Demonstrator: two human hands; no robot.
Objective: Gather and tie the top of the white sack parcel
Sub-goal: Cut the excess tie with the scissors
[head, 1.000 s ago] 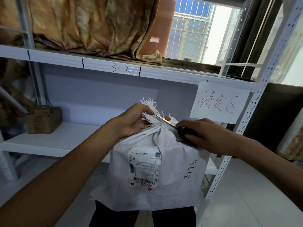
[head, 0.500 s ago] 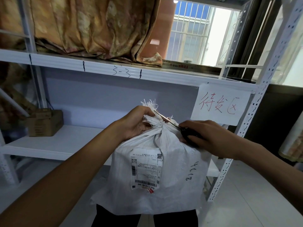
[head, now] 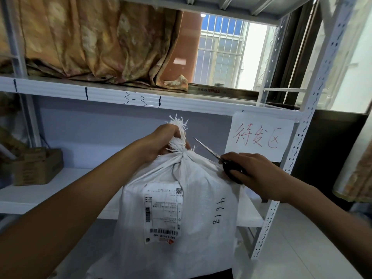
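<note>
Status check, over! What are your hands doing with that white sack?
Left hand gripping the sack's bunched, frayed top above the knot. Right hand holding scissors, blades beside the knot, not touching it. Nothing blocking.

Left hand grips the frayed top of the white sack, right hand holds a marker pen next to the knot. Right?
Not quite. The head view shows the right hand holding scissors, not a marker pen, blades pointing toward the knot. The rest holds: the left hand grips the frayed top of the white sack.
</note>
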